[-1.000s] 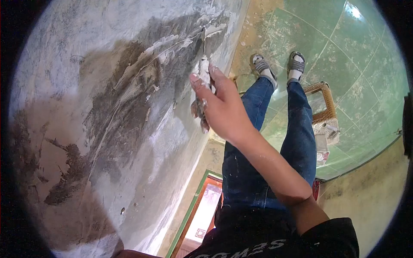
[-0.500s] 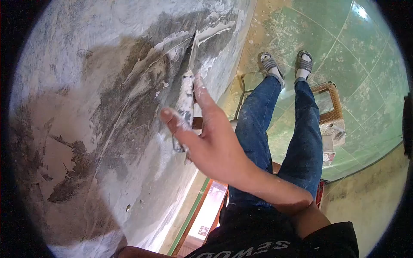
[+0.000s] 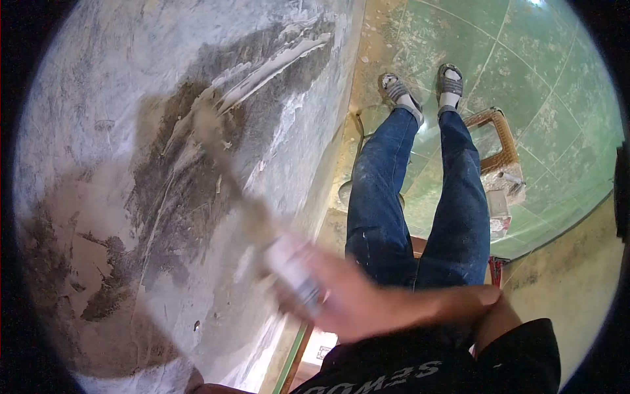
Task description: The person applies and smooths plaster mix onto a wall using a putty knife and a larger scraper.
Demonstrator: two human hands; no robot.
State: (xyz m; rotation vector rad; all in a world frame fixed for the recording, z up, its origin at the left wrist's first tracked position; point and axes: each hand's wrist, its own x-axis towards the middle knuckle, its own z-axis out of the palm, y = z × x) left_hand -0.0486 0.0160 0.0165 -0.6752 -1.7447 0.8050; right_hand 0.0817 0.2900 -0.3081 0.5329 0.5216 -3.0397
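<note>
My right hand (image 3: pixel 351 299), smeared by motion, is closed around the pale, plaster-marked handle of a putty knife (image 3: pixel 289 259). The knife's blade points up and left, its far end overlapping the wall (image 3: pixel 216 262) at the lower end of a thick ridge of wet plaster (image 3: pixel 275 69). Dark damp patches and paler smears surround that ridge. Of my left side only a bit of arm shows at the bottom edge; the left hand is out of sight.
Green floor tiles (image 3: pixel 545 65) are spotted with dried plaster. Beside my legs (image 3: pixel 453 197) stands a brown woven-look stool (image 3: pixel 502 141) with plaster-smeared things on it and a small box (image 3: pixel 499 203) near it. A doorway (image 3: pixel 318 348) shows at the bottom.
My right hand has swung down and closer to my body, taking the putty knife along. Its fingers, spread apart before, are now wrapped round the handle. The view has shifted slightly.
</note>
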